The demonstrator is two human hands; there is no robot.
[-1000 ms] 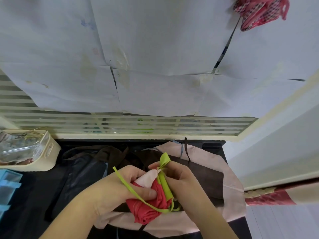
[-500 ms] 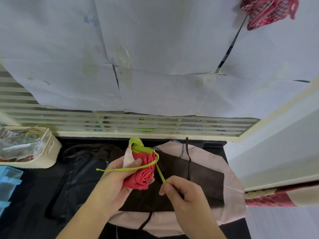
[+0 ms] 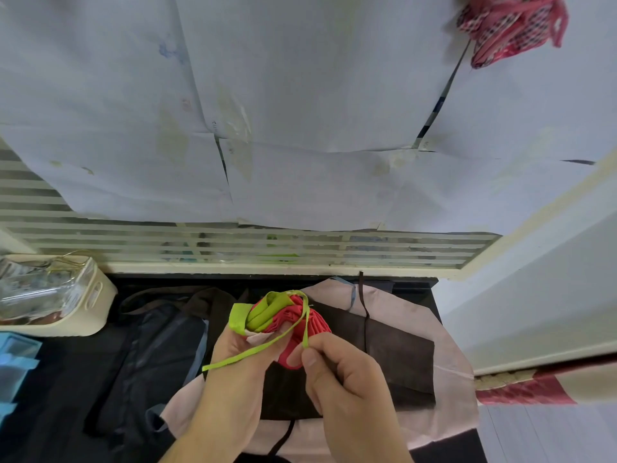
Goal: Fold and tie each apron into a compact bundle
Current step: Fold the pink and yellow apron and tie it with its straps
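Head view: our left hand [image 3: 240,359] grips the red apron bundle [image 3: 302,324]; right hand [image 3: 347,379] fingers pinch its green tie [image 3: 305,329].

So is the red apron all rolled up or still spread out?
Rolled up. The red apron is a tight bundle in the left hand; the right hand pinches its green strap.

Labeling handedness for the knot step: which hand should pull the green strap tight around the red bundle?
Right. The right hand already pinches the green strap at its fingertips, free to pull. The left hand grips the red bundle, anchoring it.
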